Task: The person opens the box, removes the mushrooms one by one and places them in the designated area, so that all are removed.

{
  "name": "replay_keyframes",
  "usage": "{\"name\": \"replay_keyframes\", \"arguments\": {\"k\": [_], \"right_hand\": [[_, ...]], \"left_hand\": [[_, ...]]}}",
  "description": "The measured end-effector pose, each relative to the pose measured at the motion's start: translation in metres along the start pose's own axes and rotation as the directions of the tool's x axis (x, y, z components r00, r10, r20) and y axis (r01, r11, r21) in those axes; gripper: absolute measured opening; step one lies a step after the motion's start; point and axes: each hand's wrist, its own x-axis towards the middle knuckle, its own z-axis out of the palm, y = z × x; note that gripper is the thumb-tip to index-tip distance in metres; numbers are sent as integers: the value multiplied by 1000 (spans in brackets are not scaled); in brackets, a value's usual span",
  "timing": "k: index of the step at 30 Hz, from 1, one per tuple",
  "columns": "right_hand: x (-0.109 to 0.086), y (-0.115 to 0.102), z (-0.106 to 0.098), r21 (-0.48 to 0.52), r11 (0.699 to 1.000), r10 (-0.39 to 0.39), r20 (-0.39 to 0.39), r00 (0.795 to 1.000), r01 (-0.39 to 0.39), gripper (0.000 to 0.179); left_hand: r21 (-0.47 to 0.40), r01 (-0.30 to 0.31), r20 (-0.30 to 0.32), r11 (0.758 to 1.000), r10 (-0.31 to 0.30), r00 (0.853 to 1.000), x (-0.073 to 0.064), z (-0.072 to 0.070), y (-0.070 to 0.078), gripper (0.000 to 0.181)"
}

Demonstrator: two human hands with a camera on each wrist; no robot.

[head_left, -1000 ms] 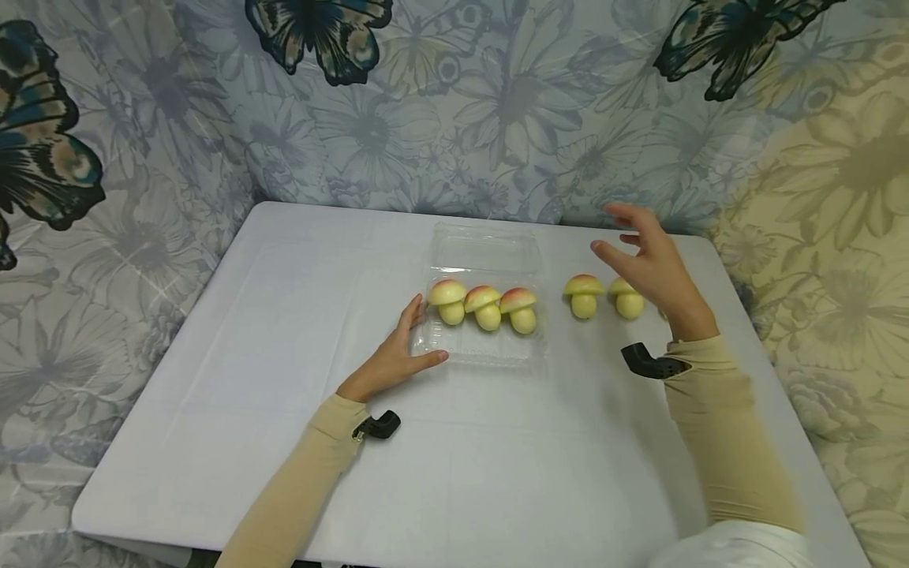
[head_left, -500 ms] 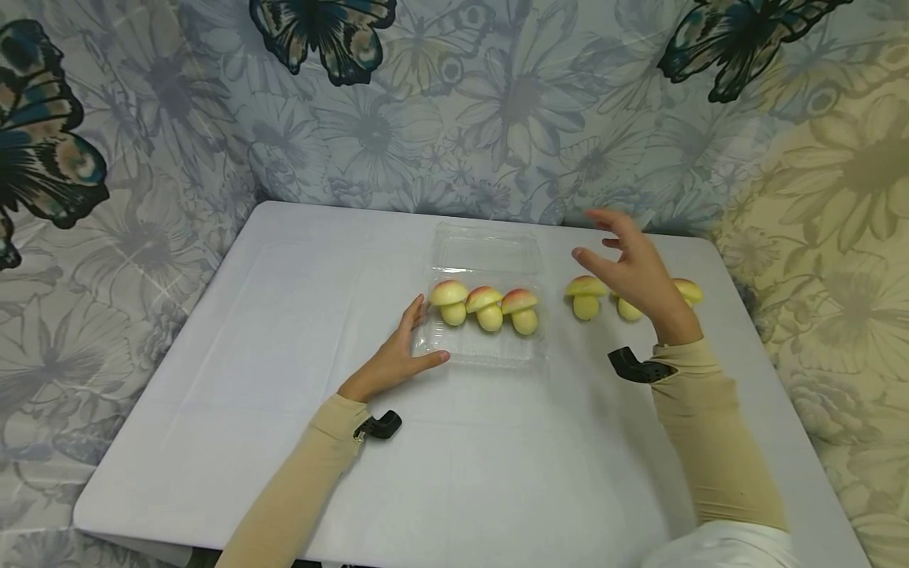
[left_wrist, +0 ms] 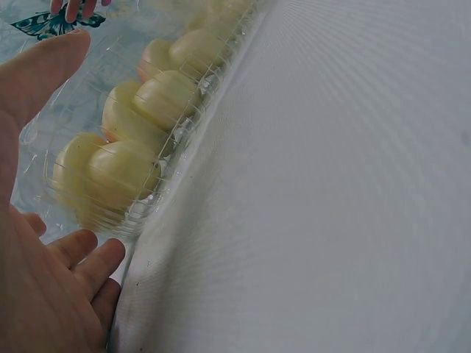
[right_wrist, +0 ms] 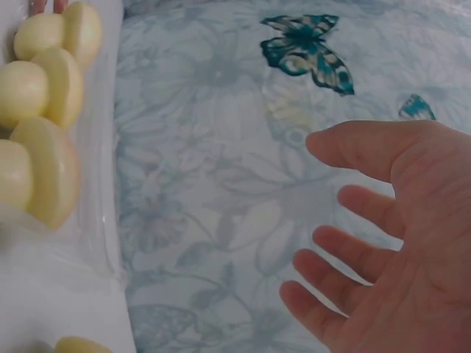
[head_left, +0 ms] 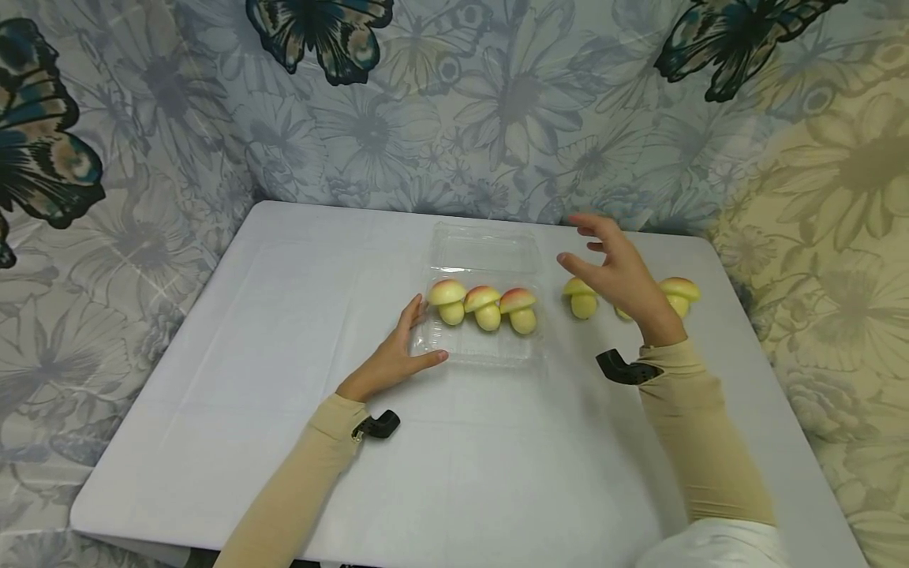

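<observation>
On the white-covered counter (head_left: 234, 442) we saw a clear plastic hinged tray (head_left: 490, 351), its transparent lid (head_left: 485, 247) folded back on the far side, presumably to leave the base reachable from above. Three yellow mushroom-shaped pieces with red-blushed caps (head_left: 488, 315) lay in a row inside, caps away from us, perhaps to fit side by side. Our left hand (head_left: 387, 364), fingers extended and thumb spread, framed the tray's left side, likely to steady it; we could not tell how firmly it touched. Our right hand (head_left: 616, 274) hung in the air holding nothing, fingers loosely bent, thumb apart. Three similar loose pieces (head_left: 582, 305) rested right of the tray, one mostly hidden, probably for easy reach.
</observation>
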Motion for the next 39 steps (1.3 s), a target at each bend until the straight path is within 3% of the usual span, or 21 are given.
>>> {"name": "replay_keyframes", "arguments": {"k": [13,26,39], "right_hand": [[1,6,21,7,1000,27,46,999,-28,62],[1,15,39,-3,999,-37,95,995,37,60],[-1,24,51,-53,999,5,153,988,3,60]], "left_hand": [[-8,-2,1,1000,2,1000,-1,-1,2,117],[-20,-2,-4,1000,2,1000,-1,0,2,117],[-22,0,-2,1000,-1,1000,-1,0,2,116]]}}
